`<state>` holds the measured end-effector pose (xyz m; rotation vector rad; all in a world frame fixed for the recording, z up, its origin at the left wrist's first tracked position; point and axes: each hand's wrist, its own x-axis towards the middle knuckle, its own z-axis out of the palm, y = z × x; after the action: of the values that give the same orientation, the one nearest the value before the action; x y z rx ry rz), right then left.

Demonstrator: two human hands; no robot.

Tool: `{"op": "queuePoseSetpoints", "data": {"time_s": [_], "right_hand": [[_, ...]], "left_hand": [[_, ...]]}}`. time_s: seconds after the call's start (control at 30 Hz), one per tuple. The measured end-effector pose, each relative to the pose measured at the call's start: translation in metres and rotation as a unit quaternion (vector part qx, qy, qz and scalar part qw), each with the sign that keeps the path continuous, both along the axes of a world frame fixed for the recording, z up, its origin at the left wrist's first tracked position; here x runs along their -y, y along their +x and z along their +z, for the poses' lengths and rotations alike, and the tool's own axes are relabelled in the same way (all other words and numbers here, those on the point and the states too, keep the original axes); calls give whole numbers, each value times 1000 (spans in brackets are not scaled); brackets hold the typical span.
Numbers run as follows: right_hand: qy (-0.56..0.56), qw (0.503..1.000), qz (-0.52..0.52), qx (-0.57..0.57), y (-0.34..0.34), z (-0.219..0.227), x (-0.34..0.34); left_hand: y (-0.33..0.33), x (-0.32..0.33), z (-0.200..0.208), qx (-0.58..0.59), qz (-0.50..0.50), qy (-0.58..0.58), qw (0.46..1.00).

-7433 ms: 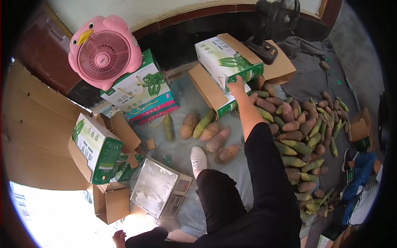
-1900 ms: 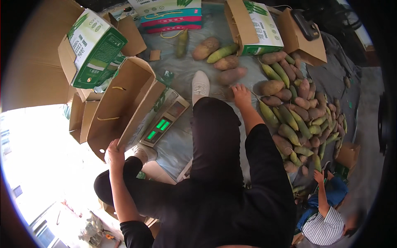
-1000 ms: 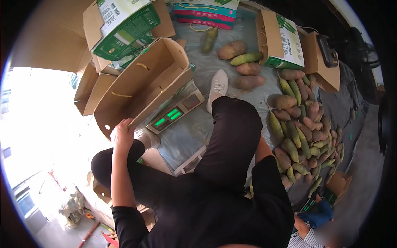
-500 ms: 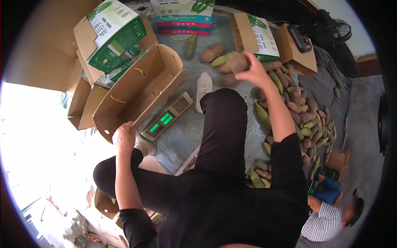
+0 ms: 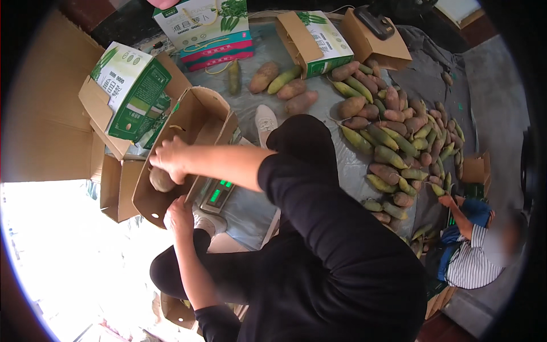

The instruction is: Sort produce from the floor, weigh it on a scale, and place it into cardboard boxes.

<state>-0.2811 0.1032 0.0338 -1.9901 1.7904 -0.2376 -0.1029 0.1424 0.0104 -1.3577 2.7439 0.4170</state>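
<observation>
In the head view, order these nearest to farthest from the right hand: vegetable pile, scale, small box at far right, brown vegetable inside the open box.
From the right hand:
1. Brown vegetable: inside the open box, right at the hand.
2. Scale: lit display showing beside the open box's right side.
3. Vegetable pile: farther right.
4. Small box: far right, past the pile.

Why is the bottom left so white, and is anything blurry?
In the head view, the lower left is washed-out white, probably from strong light; in the head view, the corners go black and round from the fisheye lens; also in the head view, the co-worker's head is blurred, while the pile of roots looks fairly clear.
</observation>
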Motion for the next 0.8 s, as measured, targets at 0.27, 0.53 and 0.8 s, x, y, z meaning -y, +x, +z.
{"op": "queuePoseSetpoints", "data": {"time_s": [0.27,0.53,0.8], "right_hand": [[162,982,-65,-75,63,-63,26],[104,989,70,82,18,-15,11],[-216,947,-25,237,-138,41,-41]], "left_hand": [[-13,-4,13,57,36,33,997],[7,12,-2,14,30,35,999],[6,12,3,-22,20,55,998]]}}
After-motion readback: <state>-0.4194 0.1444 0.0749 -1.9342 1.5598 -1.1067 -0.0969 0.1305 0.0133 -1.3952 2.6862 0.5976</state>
